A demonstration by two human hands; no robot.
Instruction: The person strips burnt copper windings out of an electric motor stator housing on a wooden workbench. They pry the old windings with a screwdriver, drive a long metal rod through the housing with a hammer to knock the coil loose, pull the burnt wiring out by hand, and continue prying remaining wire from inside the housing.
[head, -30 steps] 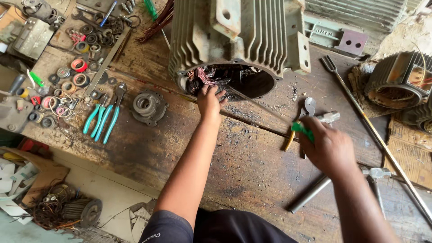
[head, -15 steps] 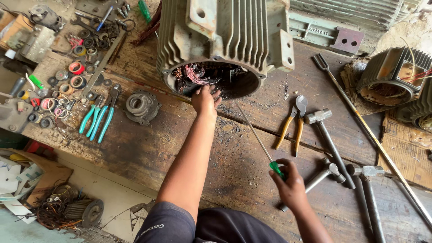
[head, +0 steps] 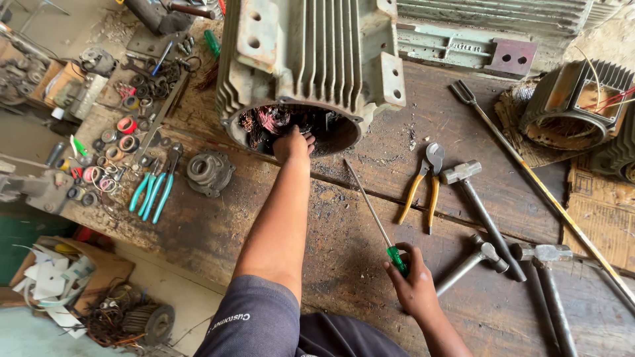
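Two hands are in my view, and the nearer is my right hand (head: pixel 415 287), low on the wooden workbench (head: pixel 218 228) with its fingers wrapped round the green handle of a long screwdriver (head: pixel 380 228). The thin shaft runs up and to the left from that fist, its tip lying near the mouth of the motor housing (head: pixel 307 63). Just right of the fist lie three hammers: one (head: pixel 471 261) almost touching my knuckles, a second (head: pixel 481 215) slanting above it, a third (head: pixel 549 291) further right. Yellow-handled pliers (head: pixel 423 188) rest on the boards between the shaft and the hammers.

My left arm stretches up the middle of the bench, and my left hand (head: pixel 293 144) sits at the rim of the housing's round opening, fingers curled into it among the copper windings (head: pixel 268 122) (whether they pinch a wire I cannot tell; the fingertips are hidden inside).

Left of that arm lie teal-handled pliers (head: pixel 153 192) and a grey round cover (head: pixel 208 170), with a scatter of rings and washers (head: pixel 109 155) beyond them. Far right, a long rod (head: pixel 536 185) crosses the bench, and a smaller finned stator (head: pixel 572 106) sits past it.
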